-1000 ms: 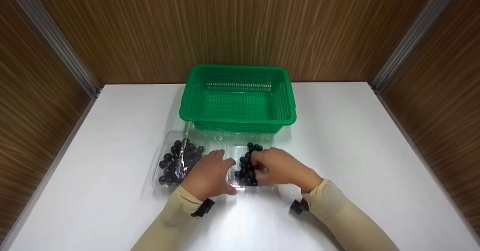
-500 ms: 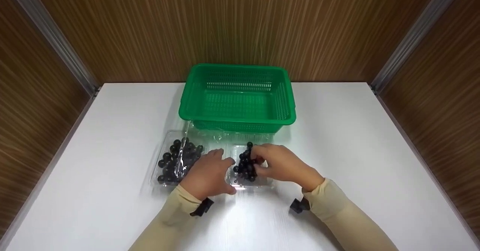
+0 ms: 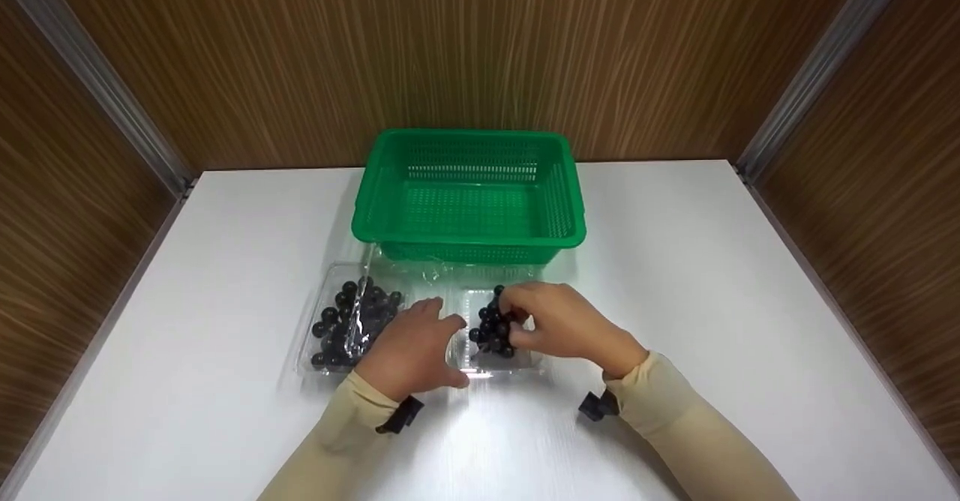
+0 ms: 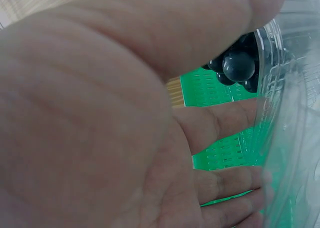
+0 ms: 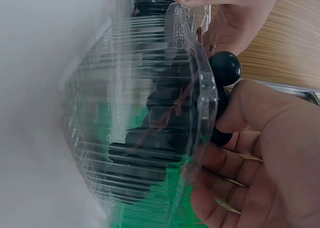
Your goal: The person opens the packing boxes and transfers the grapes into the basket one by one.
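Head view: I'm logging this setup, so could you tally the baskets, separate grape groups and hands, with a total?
Basket: 1
Grapes: 2 groups, the left group and the right group
Hands: 2, the left hand and the right hand
Total: 5

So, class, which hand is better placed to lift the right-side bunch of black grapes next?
Probably the right hand: it pinches these black grapes, whereas the left hand is spread to their left, holding none.
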The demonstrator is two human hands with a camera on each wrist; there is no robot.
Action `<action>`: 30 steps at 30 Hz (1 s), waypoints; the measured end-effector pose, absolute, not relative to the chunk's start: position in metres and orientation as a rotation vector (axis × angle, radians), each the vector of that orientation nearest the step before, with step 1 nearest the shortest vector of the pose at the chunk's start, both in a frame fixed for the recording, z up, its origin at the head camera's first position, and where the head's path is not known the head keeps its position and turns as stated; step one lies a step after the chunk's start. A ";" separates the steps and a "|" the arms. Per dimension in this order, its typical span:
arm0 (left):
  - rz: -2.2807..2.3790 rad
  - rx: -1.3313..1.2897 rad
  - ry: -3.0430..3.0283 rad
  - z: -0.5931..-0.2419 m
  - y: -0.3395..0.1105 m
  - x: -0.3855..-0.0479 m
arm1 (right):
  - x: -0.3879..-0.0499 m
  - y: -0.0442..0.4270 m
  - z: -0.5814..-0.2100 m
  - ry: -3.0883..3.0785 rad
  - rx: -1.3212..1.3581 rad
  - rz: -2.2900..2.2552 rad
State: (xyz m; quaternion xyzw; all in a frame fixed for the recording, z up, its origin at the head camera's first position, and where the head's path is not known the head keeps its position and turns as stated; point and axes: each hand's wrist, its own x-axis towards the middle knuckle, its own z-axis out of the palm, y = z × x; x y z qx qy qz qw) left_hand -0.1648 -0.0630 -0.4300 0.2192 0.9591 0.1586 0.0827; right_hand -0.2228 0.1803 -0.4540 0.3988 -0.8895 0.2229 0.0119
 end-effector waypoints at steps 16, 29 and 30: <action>0.484 0.687 2.884 -0.430 -0.064 -0.163 | -0.224 0.182 -0.452 -2.773 1.212 0.815; 0.477 0.706 2.891 -0.431 -0.064 -0.165 | -0.225 0.184 -0.449 -2.720 1.186 0.820; 0.476 0.706 2.892 -0.432 -0.064 -0.165 | -0.225 0.184 -0.448 -2.715 1.185 0.822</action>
